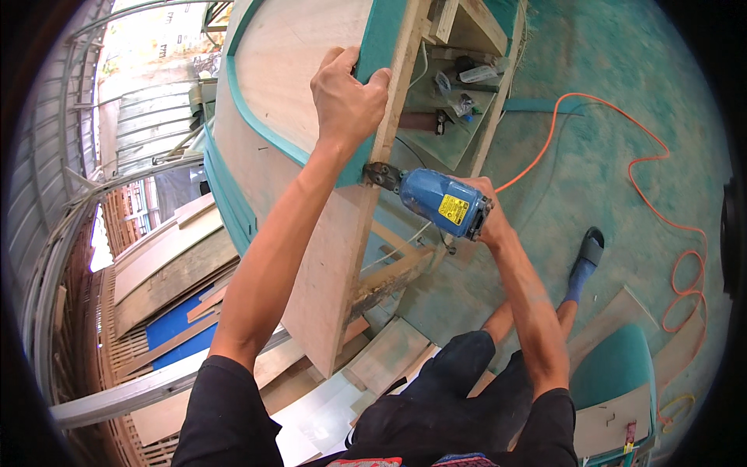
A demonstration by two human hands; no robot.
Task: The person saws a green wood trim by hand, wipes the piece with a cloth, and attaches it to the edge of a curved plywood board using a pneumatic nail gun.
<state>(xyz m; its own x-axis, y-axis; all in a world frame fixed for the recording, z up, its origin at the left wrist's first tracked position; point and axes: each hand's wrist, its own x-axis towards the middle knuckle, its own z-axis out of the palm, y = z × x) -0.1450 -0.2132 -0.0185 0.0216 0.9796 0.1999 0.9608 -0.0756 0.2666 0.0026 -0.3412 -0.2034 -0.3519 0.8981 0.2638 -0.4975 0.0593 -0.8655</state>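
Observation:
My right hand is wrapped round the handle of a blue pneumatic nail gun with a yellow label. Its dark nose touches the edge of a wooden panel at the lower end of a teal strip. Higher up, my left hand is closed over that teal strip, thumb on one side and fingers on the other. Behind it stands the pale plywood panel with a curved teal border. The nail gun's handle is mostly hidden by its body.
An orange air hose loops across the teal-stained floor. A shelf inside the frame holds small tools and packets. Plywood offcuts are stacked at left. A teal panel stands near my foot at lower right.

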